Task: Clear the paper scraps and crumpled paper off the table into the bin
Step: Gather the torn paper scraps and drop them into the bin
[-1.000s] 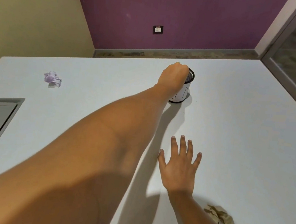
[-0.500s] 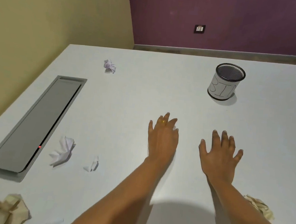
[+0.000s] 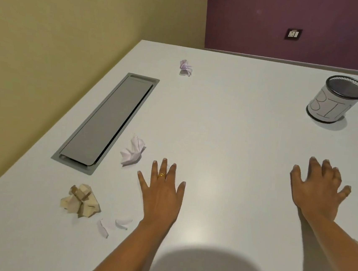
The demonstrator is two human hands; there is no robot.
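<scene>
My left hand [image 3: 161,193] lies flat over the white table [image 3: 228,140] with fingers spread, holding nothing. A white crumpled paper [image 3: 133,150] sits just up and left of its fingertips. A tan crumpled paper [image 3: 81,201] lies further left, and two small white scraps [image 3: 111,226] lie beside my left wrist. A pale purple crumpled paper [image 3: 185,67] rests far back. My right hand [image 3: 319,190] hovers at the right, fingers loosely bent and empty. The mesh bin [image 3: 335,99], wrapped in paper lettered BIN, stands beyond it at the far right.
A long grey cable hatch [image 3: 107,122] is set into the table near its left edge. A yellow wall runs along the left, a purple wall with a socket [image 3: 293,34] at the back. A round shadow falls on the near table.
My view has swung left, so the bin now sits at the far right. My left hand came back from the bin to the table near the white crumpled paper. My right hand's fingers have bent slightly.
</scene>
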